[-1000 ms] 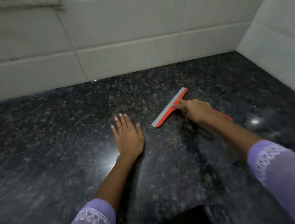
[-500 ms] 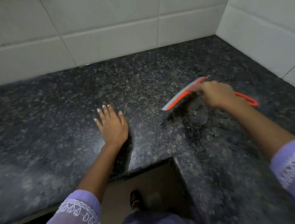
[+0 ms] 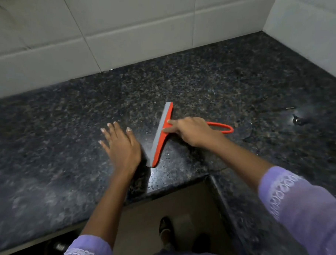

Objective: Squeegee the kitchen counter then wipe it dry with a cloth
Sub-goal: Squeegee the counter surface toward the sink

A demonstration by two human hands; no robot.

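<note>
Squeegee [image 3: 160,134], gripped by right hand [image 3: 195,132], is sweeping closer to flat, open left hand [image 3: 121,146]; squeegeeing is continuing, next needing pressure.

one squeegee [image 3: 160,135], two hands

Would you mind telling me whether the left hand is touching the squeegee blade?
Apart: the head view shows a strip of dark counter between the left hand and the squeegee.
</note>
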